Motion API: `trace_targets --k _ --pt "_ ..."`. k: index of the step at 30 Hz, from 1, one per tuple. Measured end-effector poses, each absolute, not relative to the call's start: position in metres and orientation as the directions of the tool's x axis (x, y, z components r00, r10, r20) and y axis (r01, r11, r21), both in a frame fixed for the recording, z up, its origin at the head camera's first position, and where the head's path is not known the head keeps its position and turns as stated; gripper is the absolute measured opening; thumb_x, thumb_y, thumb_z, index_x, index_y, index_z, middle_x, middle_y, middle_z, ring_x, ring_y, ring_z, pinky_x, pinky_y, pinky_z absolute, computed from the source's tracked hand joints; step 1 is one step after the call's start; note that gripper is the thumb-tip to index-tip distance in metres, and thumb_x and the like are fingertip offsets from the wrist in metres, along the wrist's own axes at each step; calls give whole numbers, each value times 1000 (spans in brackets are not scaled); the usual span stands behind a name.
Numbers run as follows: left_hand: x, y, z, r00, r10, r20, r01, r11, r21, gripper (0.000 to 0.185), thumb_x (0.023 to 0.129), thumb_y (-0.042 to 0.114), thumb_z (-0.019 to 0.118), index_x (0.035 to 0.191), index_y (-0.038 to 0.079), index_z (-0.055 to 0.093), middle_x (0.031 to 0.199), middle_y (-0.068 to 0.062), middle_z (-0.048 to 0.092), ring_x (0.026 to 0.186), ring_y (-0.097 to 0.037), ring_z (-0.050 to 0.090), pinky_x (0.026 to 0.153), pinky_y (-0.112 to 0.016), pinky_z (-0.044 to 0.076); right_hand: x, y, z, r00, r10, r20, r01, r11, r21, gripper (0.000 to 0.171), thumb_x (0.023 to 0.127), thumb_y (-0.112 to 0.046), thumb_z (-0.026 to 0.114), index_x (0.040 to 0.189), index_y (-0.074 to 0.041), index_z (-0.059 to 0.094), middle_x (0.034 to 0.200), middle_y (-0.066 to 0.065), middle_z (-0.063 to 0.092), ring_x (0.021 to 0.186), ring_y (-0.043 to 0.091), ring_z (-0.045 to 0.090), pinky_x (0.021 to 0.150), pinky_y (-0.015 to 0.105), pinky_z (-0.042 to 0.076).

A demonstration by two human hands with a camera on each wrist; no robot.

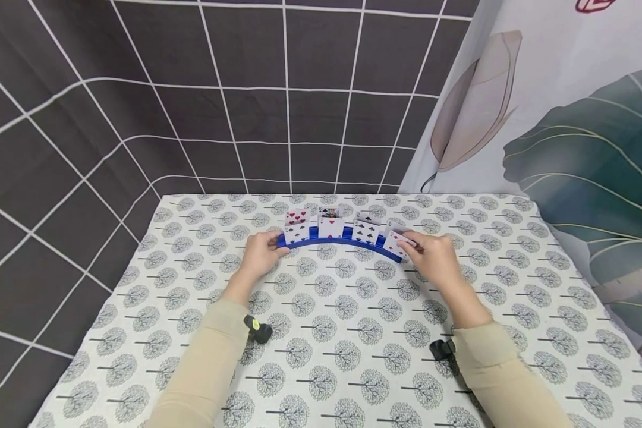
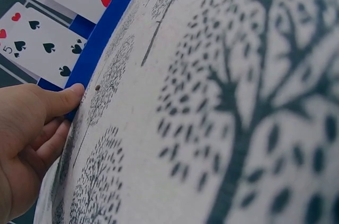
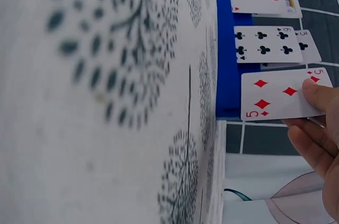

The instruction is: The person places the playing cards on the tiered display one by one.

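Note:
A curved blue card holder (image 1: 331,241) lies on the table with playing cards upright in two rows. My left hand (image 1: 260,252) grips its left end between thumb and fingers, beside the five of spades (image 2: 45,46). At the opposite end, my right hand (image 1: 433,255) pinches the five of diamonds (image 3: 275,96) by its upper part. That card leans over the holder; whether its lower edge sits in a slot, I cannot tell. Between the ends stand the two of hearts (image 1: 330,227) and six of clubs (image 3: 265,44). Cards behind are partly hidden.
A white tablecloth (image 1: 321,356) printed with grey trees covers the table. Behind and to the left hangs a dark cloth (image 1: 251,113) with white grid lines. A leaf-patterned curtain (image 1: 562,148) hangs at the right.

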State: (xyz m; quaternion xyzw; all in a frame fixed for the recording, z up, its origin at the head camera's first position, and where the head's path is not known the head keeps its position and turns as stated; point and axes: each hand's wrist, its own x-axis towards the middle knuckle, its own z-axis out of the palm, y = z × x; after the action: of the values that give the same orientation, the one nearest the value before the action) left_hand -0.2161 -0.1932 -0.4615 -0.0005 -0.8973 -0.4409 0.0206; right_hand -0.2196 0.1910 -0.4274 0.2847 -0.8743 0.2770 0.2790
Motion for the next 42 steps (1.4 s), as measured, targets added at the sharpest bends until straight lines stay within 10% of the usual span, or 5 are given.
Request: trace_targets --k 42 --pt "-215 -195 -465 -999 -28 28 5 611 792 54 84 8 82 133 -5 61 122 -27 67 110 -36 69 95 -35 60 -223 190 -433 -831 -366 420 -532 745 -403 30 92 -22 77 115 -3 74 78 16 75 65 28 72 61 44 65"
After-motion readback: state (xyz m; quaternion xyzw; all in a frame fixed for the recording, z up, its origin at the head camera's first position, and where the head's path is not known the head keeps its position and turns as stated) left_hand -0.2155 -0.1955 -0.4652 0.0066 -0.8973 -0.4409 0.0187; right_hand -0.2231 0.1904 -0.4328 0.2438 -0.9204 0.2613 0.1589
